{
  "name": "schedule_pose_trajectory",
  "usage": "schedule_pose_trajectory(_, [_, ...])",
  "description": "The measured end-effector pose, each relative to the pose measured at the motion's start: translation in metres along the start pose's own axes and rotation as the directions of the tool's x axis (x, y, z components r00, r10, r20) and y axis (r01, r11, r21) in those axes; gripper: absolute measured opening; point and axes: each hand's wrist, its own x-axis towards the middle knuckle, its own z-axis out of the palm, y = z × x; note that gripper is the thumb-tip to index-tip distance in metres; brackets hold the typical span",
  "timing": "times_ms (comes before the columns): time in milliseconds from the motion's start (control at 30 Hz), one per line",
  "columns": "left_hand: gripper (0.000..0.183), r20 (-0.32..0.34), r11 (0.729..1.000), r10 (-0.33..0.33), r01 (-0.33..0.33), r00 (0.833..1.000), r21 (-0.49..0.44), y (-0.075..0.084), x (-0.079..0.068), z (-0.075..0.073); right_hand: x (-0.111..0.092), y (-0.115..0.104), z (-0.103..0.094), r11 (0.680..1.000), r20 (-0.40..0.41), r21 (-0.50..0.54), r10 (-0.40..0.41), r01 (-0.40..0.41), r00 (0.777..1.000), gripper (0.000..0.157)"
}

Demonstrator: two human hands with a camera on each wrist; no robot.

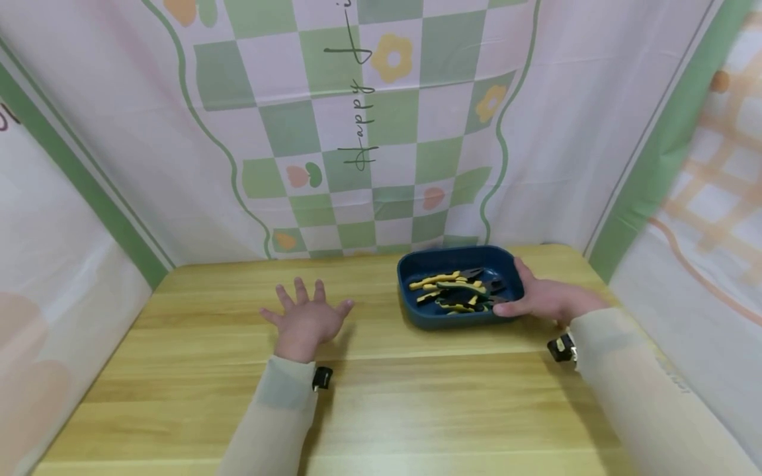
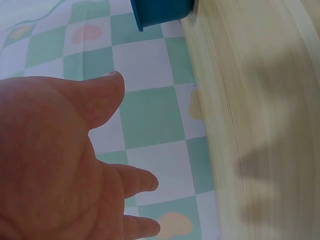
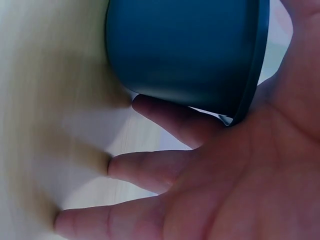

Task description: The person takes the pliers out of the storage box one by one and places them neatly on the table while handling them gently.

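Note:
A dark blue tray (image 1: pixel 448 321) stands at the back right of the wooden table (image 1: pixel 417 403), with several yellow-and-black handled pliers (image 1: pixel 455 291) lying in it. My right hand (image 1: pixel 544 299) holds the tray's right end. Its thumb lies over the front rim and its fingers lie along the outer wall. In the right wrist view the tray (image 3: pixel 185 50) has its rim pressed into the crook of my right hand (image 3: pixel 225 190). My left hand (image 1: pixel 306 318) is spread flat, palm down, left of the tray and holds nothing. In the left wrist view my left hand (image 2: pixel 55 165) is bare, with the tray's corner (image 2: pixel 160 12) beyond it.
A checked green and white cloth backdrop (image 1: pixel 369 132) hangs close behind the table, and cloth walls (image 1: pixel 684 198) close in both sides. Bare wood (image 1: pixel 196 370) stretches in front of and to the left of the tray. Wrist cameras sit on both sleeves.

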Motion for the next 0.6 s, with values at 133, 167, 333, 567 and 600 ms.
schedule_pose_trajectory(133, [0.086,0.002,1.000,0.003,-0.003,1.000,-0.001,-0.002,-0.001,-0.002,-0.002,-0.005,0.008,0.998,-0.012,-0.058,-0.033,0.032,0.999,0.132])
schedule_pose_trajectory(167, [0.086,0.002,1.000,0.004,-0.004,1.000,-0.003,-0.003,-0.002,-0.002,-0.002,-0.006,0.010,0.996,-0.017,-0.072,-0.046,0.045,0.999,0.132])
schedule_pose_trajectory(333, [0.086,-0.006,1.000,0.004,-0.004,1.000,-0.008,-0.007,-0.003,-0.005,-0.004,-0.012,0.020,0.994,-0.027,-0.069,-0.088,0.086,0.996,0.133])
schedule_pose_trajectory(567, [0.085,0.001,1.000,-0.008,0.008,1.000,-0.016,-0.009,-0.004,-0.008,-0.011,-0.020,0.034,0.993,-0.029,-0.089,-0.083,0.080,0.996,0.134])
schedule_pose_trajectory(600, [0.085,0.003,1.000,-0.009,0.009,1.000,-0.017,-0.010,-0.004,-0.008,-0.012,-0.022,0.037,0.992,-0.031,-0.095,-0.084,0.081,0.996,0.134])
